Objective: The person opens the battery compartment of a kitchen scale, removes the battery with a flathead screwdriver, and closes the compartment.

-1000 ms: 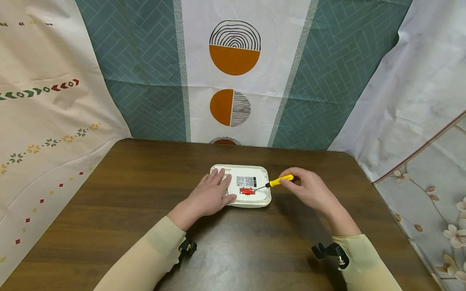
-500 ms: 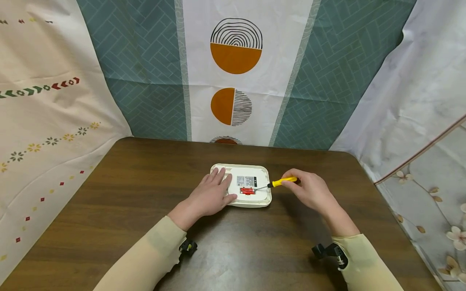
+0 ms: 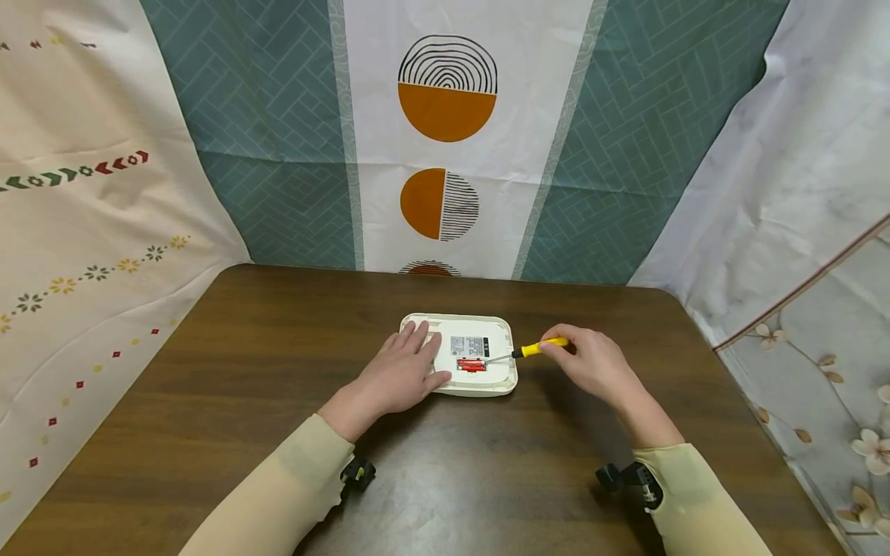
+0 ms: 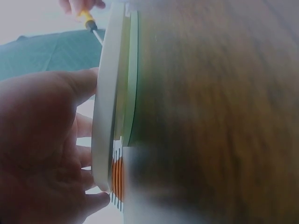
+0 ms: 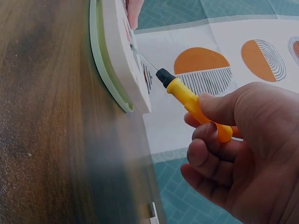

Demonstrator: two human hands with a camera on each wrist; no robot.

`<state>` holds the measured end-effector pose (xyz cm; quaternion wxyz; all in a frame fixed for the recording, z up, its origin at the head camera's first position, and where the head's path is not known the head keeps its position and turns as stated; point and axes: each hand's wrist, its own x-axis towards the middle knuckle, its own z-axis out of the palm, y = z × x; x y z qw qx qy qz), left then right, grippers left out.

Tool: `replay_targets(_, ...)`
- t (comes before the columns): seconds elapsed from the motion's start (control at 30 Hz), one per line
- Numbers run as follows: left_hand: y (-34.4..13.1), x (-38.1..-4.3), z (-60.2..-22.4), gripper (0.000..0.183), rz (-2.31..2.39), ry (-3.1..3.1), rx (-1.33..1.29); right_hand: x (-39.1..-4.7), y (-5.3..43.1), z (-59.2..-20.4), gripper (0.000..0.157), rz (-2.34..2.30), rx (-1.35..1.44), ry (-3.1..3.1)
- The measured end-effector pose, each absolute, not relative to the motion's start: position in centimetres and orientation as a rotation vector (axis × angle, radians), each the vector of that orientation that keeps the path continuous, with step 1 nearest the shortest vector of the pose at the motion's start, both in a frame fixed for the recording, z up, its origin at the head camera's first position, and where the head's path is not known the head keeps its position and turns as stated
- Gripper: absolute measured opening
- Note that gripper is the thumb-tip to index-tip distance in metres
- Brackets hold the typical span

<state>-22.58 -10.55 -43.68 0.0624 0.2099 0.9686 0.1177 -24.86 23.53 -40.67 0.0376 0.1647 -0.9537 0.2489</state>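
The white plastic device (image 3: 497, 373), a rounded rectangle, lies on the dark brown wooden desk (image 3: 445, 471), with small red batteries (image 3: 472, 365) in its recess and a grey-and-black printed label (image 3: 469, 346) just beyond them. My left hand (image 3: 403, 369) rests with fingers spread over the device's left part. My right hand (image 3: 589, 363) pinches a yellow-handled screwdriver (image 3: 531, 350), its thin metal tip at the batteries' right end; whether they touch, I cannot tell. Behind the desk hangs a teal-and-white patterned cloth (image 3: 292, 154)
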Motion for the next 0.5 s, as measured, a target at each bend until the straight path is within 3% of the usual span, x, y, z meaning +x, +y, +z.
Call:
replay_targets(0.37, -10.67, -22.61, -43.86, 0.079, 0.360, 2.927, 0.640, -25.05, 23.69, -40.86, 0.027, 0.805, 0.481, -2.972)
replay_targets(0.5, -10.66, -22.64, -43.83, 0.079, 0.357, 2.927, 0.641, -25.04, 23.77, -40.73, 0.024, 0.811, 0.501, -2.962)
